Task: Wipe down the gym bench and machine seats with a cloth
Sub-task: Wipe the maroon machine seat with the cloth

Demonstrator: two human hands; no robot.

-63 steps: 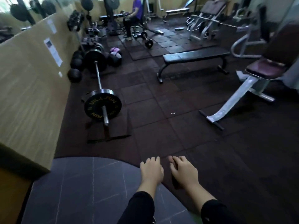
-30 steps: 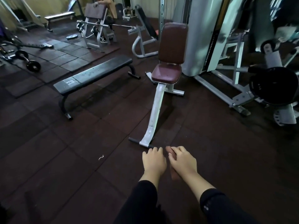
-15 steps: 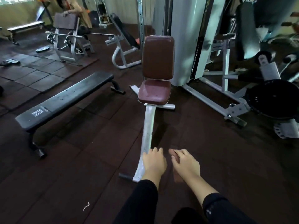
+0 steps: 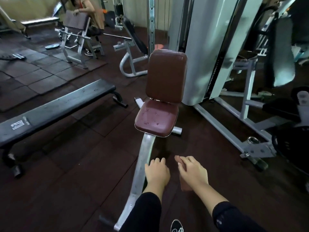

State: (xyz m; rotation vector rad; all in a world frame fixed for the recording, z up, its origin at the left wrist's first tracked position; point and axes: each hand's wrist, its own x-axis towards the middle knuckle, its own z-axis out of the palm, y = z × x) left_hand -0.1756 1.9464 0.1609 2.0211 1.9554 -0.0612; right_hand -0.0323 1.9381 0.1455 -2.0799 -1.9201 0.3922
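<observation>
We hold both hands out low before the maroon machine seat (image 4: 157,118), right hand (image 4: 192,172) curled over a brownish cloth (image 4: 184,185) hanging downward, left hand (image 4: 157,172) empty, loosely open, black bench (image 4: 56,108) running diagonally leftward.

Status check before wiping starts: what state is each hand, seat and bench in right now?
Left hand: palm down, empty, held above the floor.
Right hand: palm down over a small reddish-brown cloth.
Maroon padded machine seat: unoccupied, speckled with spots, untouched.
Maroon upright backrest: upright, untouched.
Black flat bench: unoccupied, scuffed, untouched.
</observation>
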